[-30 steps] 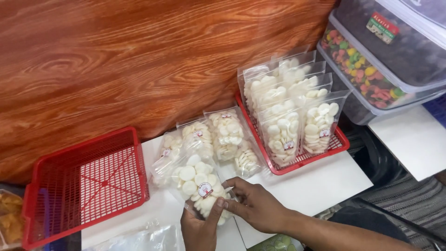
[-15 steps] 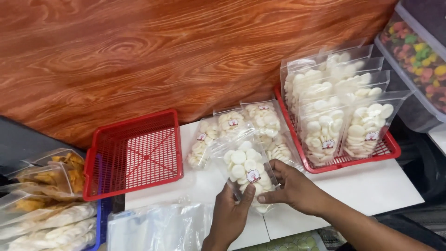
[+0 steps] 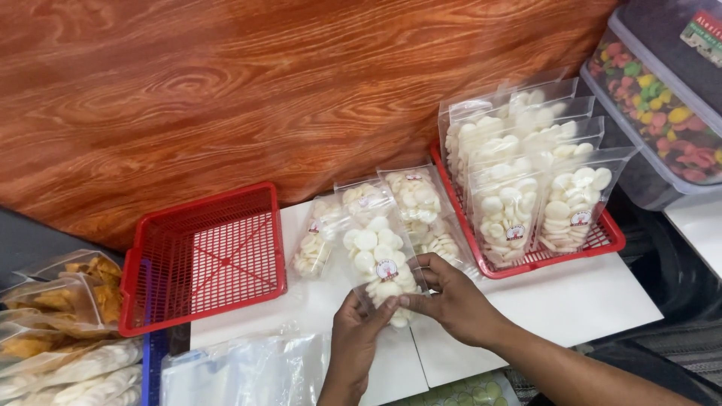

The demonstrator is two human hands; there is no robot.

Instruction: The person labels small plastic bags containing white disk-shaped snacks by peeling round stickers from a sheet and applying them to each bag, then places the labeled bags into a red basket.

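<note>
- Both hands clamp 1 clear pouch of white discs [image 3: 380, 263] at its lower end: left hand [image 3: 353, 334] pinches from below-left, right hand [image 3: 451, 301] closes thumb and fingers on the lower right edge. Pouch stands tilted above the white tabletop [image 3: 571, 301], just in front of the loose pouches.
- Step in hand, as a judgement: handling or pressing the bottom edge of a filled pouch. A next move calls for a firm, even pinch along that edge, so the discs do not shift.
- Hand pose: left forearm rises from the bottom edge of view, fingers pointing up; right forearm enters from the lower right, wrist angled inward, knuckles up.
- Wood-grain wall panel [image 3: 263, 90]: largest item, fills the upper view.
- Stacked clear plastic bins [image 3: 662, 98], far right, 1 holding multicoloured sweets.
- Empty red mesh basket [image 3: 203, 256], left of the hands, on the table's left end.
- Second red mesh basket [image 3: 602, 240], right of the hands, holding upright pouches of white discs [image 3: 526, 173] in rows.
- Heap of clear empty bags [image 3: 248, 368], bottom edge, just left of the left forearm.
- Bags of yellow and pale chips [image 3: 53, 316], far left, below table level.
- Loose filled pouches [image 3: 410, 199], about 3, lying flat between the 2 baskets, behind the held pouch.
</note>
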